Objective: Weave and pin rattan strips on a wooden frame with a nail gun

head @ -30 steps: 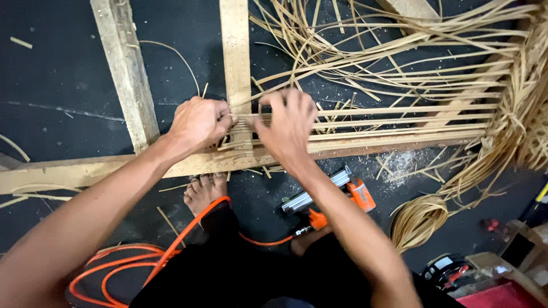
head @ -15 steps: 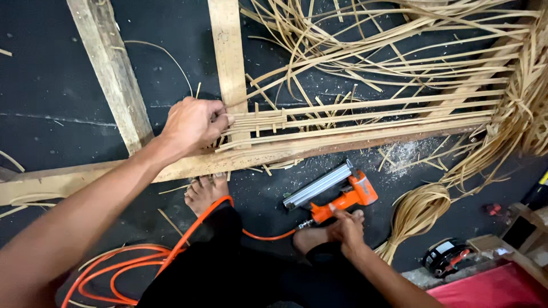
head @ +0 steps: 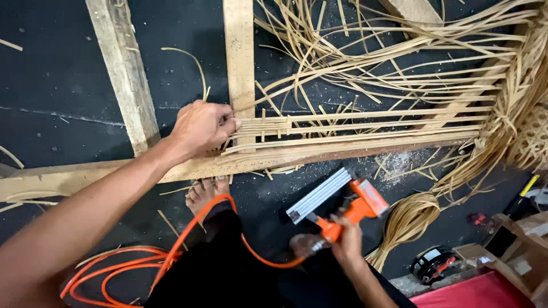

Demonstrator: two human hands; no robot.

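Together two hands (head: 202, 126) grip one stapler (head: 342, 205).

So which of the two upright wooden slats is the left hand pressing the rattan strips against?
The paler right-hand slat, where the left hand pins the strips; the weathered slat stands apart.

A dark, almost black floor (head: 68, 74) fills the view, dusted with pale sawdust (head: 399, 162) and scattered offcuts. At the lower right corner stand small wooden boxes (head: 522, 245) beside a red surface (head: 474, 294).
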